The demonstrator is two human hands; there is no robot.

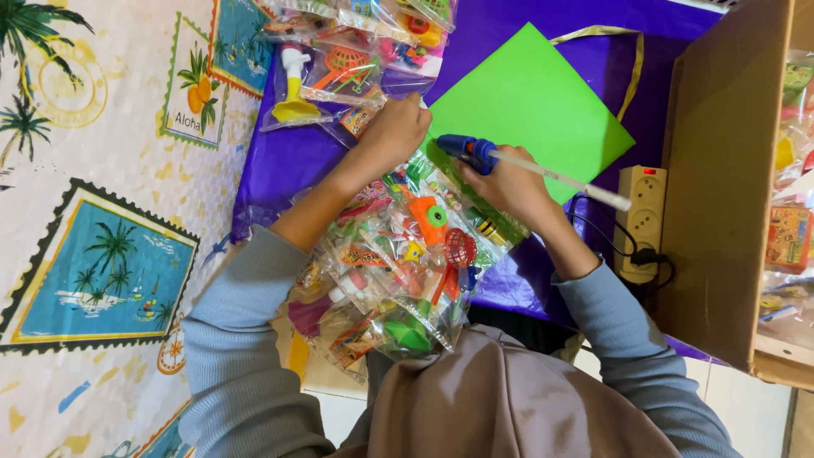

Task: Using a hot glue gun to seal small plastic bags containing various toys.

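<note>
Glue gun (475, 153), blue with a long white glue stick (560, 178) jutting from its back, sits in the right hand (509, 182), fingers closed round its grip, over the edge of a green sheet (526, 97). Left hand (394, 131) has its fingers curled down on clear plastic bags (407, 254), crinkly and glossy, each packed with small bright plastic toys. Purple cloth (280, 165) covers the worktop. Brown cardboard box (721, 187) at the right holds more filled bags.

Both arms in grey-blue sleeves stretched toward frame centre; left hand (392, 134) curled closed upper centre, right hand (511, 185) fisted just right of it.
</note>
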